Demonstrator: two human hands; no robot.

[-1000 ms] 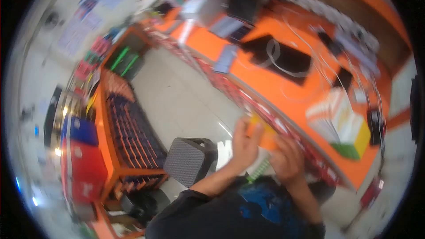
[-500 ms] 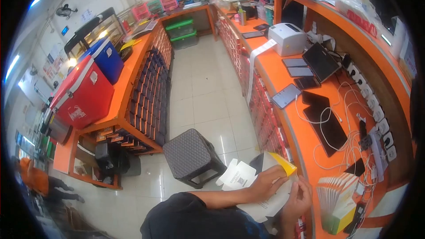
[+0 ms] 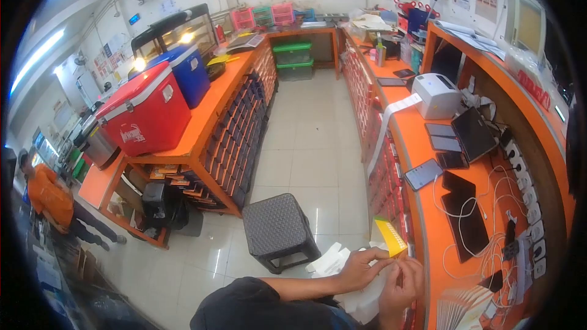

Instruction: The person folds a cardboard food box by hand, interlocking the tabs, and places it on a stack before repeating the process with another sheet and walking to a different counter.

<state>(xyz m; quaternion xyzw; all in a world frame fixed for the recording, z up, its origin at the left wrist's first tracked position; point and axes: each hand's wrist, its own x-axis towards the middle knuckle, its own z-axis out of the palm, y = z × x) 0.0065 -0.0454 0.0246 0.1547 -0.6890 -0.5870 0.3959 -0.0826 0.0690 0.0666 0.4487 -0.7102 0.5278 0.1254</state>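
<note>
My left hand (image 3: 361,270) is closed, its thumb and fingers pinching the lower edge of a yellow folded card (image 3: 390,236) with print on it. The card stands up above the fingertips. My right hand (image 3: 401,287) is closed too, its fingertips pinched together right beside the left ones, near the card's bottom corner. What sits between the right fingertips is too small to make out. Beneath both hands lies a white unfolded cardboard sheet (image 3: 329,261), partly hidden by my left forearm.
A grey stool (image 3: 278,226) stands ahead. The orange counter (image 3: 422,208) on my right bears phones, cables (image 3: 468,208), a label printer (image 3: 436,95) and a fanned stack of cards (image 3: 461,305). Red (image 3: 147,110) and blue (image 3: 191,73) coolers sit on the left counter. A person in orange (image 3: 49,192) stands far left.
The view has tilted upward, so the room sits lower in it. The yellow card has turned more upright and shows its printed face. Both hands stay close together.
</note>
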